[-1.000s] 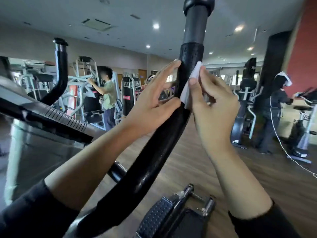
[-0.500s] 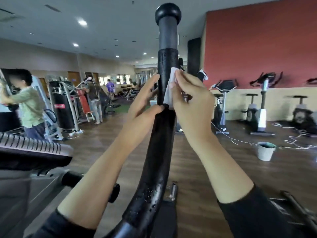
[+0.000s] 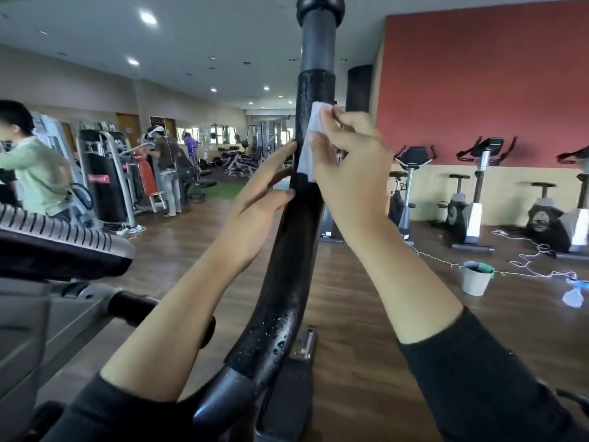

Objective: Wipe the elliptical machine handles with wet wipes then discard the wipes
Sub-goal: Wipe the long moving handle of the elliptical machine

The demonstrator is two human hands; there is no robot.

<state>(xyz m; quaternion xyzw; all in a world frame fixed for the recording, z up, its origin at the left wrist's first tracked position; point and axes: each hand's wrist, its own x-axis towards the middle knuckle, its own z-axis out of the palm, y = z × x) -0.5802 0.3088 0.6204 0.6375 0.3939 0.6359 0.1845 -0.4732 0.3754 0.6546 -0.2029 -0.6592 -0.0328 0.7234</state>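
Right hand (image 3: 347, 164) pinches wipe (image 3: 307, 145) flat against upper handle (image 3: 296, 237); left hand (image 3: 264, 189) fingers straight, bracing opposite side, gripping nothing. Risks imo: wipe bunches or slips off bc only fingertips hold it; droplets low on the grip get missed; handle may swing w/ no firm hold. Grip is black, textured, wet. Gym floor is wood; white bucket (image 3: 476, 277) sits well apart at right, bikes along red wall.

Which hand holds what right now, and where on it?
Right hand pinches the wet wipe by its right edge against the handle; left hand holds nothing.
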